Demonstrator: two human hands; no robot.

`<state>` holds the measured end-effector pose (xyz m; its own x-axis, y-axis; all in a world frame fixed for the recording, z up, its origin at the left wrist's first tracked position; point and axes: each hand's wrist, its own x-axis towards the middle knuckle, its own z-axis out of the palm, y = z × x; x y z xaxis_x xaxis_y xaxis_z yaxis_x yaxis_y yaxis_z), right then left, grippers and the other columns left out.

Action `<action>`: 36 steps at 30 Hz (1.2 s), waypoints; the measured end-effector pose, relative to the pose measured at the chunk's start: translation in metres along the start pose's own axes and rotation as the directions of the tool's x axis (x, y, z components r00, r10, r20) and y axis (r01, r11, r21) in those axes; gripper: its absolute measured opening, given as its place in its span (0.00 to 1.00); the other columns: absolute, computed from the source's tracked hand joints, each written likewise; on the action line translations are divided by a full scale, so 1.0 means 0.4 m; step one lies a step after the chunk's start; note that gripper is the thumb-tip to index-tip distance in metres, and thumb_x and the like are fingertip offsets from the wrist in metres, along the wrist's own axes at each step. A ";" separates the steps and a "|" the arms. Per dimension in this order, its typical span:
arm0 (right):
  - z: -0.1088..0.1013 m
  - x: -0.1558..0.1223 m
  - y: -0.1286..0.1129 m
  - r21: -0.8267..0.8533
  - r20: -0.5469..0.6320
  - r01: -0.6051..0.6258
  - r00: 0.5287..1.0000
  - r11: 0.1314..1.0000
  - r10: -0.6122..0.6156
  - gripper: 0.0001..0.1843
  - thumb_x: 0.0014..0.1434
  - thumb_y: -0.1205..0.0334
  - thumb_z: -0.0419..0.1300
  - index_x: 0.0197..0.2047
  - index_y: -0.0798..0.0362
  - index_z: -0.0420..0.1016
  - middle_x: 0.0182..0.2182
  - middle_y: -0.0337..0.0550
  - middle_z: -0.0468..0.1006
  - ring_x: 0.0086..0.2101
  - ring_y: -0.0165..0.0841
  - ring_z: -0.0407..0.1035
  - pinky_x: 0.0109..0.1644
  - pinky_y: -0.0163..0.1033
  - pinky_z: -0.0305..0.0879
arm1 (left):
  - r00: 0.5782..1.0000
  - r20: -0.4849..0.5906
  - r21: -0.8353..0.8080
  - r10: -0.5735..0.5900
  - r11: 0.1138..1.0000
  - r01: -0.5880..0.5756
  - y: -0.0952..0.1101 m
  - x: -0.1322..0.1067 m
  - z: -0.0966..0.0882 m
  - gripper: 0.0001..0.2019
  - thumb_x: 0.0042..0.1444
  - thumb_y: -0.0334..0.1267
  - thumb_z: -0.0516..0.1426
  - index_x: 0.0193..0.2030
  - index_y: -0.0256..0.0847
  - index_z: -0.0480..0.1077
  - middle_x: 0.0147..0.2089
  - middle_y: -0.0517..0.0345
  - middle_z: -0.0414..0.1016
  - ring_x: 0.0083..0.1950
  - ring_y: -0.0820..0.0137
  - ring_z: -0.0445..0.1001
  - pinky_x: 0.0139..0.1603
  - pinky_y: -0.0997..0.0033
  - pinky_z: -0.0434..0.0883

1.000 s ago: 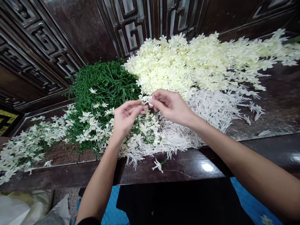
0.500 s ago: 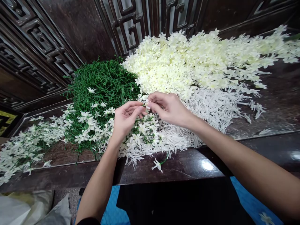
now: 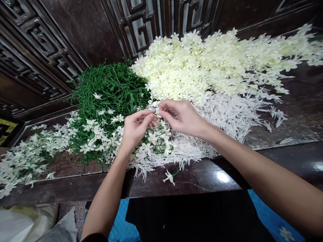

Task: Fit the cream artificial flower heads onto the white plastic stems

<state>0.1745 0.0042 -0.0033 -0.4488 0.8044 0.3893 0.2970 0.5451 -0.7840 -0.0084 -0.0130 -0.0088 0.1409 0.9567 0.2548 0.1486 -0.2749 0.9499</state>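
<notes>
My left hand [image 3: 138,126] and my right hand [image 3: 180,117] meet over the piles, fingertips nearly touching. Between them is a small white artificial flower [image 3: 157,113] on a green stem. The left fingers pinch the stem side; the right thumb and forefinger grip the white blossom, partly hidden by the fingertips. Below the hands lie finished-looking white flowers with green stems [image 3: 151,139]. Left of them is a heap of green plastic stems [image 3: 111,87]. Behind the right hand spreads a large pile of cream petals [image 3: 191,67]. Thin white stamen pieces [image 3: 224,116] lie under the right forearm.
More stemmed white flowers [image 3: 32,154] stretch along the dark wooden bench [image 3: 202,179] to the left. A single flower [image 3: 169,177] lies by its front edge. A carved wooden backrest [image 3: 141,27] rises behind. Pale bags [image 3: 30,222] sit on the floor at lower left.
Both hands stay almost in place, with the fingertips closing slightly around the small flower. The piles look the same; the view has shifted very little.
</notes>
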 end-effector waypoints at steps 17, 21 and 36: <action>-0.012 -0.001 -0.004 -0.080 0.031 0.021 0.999 0.997 -0.018 0.07 0.65 0.67 0.55 0.38 0.56 0.74 0.28 0.43 0.77 0.24 0.29 0.65 0.27 0.38 0.63 | 0.999 0.032 0.043 -0.015 0.999 0.013 -0.003 -0.013 0.008 0.08 0.61 0.39 0.60 0.37 0.36 0.75 0.31 0.53 0.81 0.28 0.72 0.80 0.30 0.74 0.78; -0.013 -0.001 -0.003 -0.061 0.035 0.048 0.998 0.997 -0.046 0.07 0.64 0.68 0.55 0.37 0.55 0.74 0.30 0.44 0.78 0.26 0.30 0.67 0.28 0.38 0.65 | 1.000 0.028 0.065 -0.003 0.998 0.001 0.006 -0.014 0.012 0.07 0.60 0.39 0.60 0.35 0.36 0.74 0.29 0.53 0.81 0.27 0.72 0.79 0.29 0.74 0.78; -0.010 -0.003 0.001 -0.070 0.060 0.081 0.995 0.994 -0.077 0.08 0.63 0.69 0.55 0.37 0.54 0.75 0.27 0.41 0.77 0.21 0.27 0.63 0.24 0.37 0.60 | 0.999 0.028 0.157 0.021 0.987 -0.025 0.008 -0.018 0.015 0.07 0.60 0.37 0.59 0.33 0.38 0.75 0.27 0.55 0.80 0.25 0.73 0.79 0.28 0.74 0.78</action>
<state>0.1786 0.0043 -0.0021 -0.5200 0.7444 0.4189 0.3175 0.6238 -0.7142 -0.0032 -0.0212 -0.0088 0.1709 0.9477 0.2696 0.2973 -0.3105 0.9029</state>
